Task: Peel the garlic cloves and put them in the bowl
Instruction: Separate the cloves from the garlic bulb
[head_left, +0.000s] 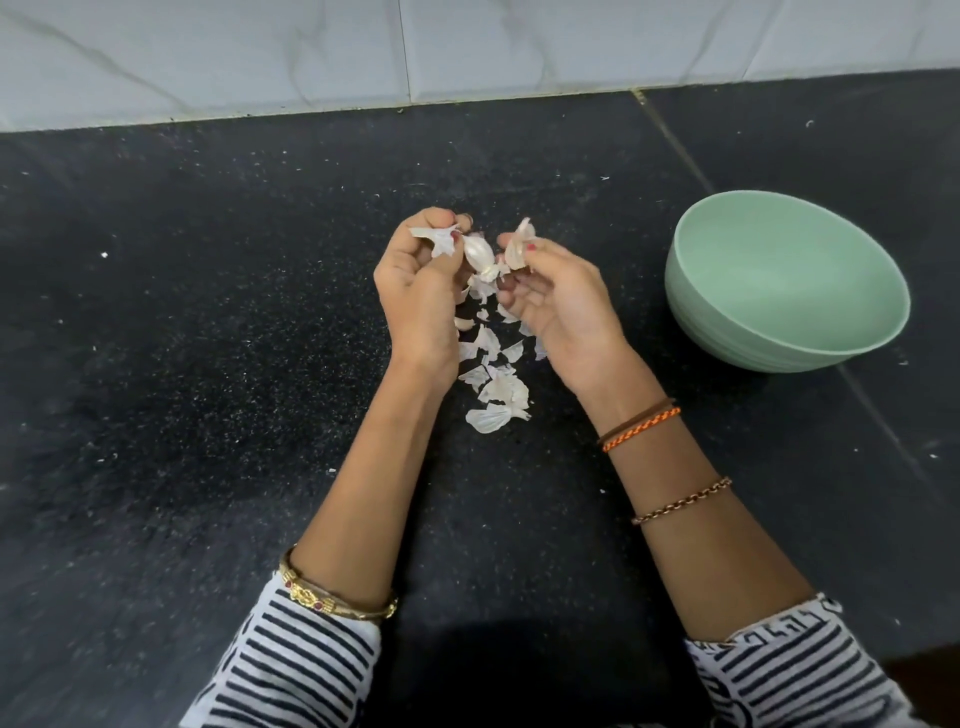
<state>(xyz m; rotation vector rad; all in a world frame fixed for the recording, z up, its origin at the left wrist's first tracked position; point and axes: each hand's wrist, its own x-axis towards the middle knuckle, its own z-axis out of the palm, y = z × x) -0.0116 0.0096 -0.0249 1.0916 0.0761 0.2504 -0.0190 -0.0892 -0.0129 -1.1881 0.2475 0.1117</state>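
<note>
My left hand (421, 280) pinches a half-peeled garlic clove (479, 253) above the bench (208, 312) while my right hand (550, 291) holds torn skin (519, 244), peels (493, 384) lie beneath, and the bowl (789, 332) looks empty, so most remains.

A black speckled countertop (182, 338) filled most of the frame, with a seam (675, 140) running diagonally at the upper right. Pale marbled wall tiles (260, 47) lined the top edge, above the counter.
</note>
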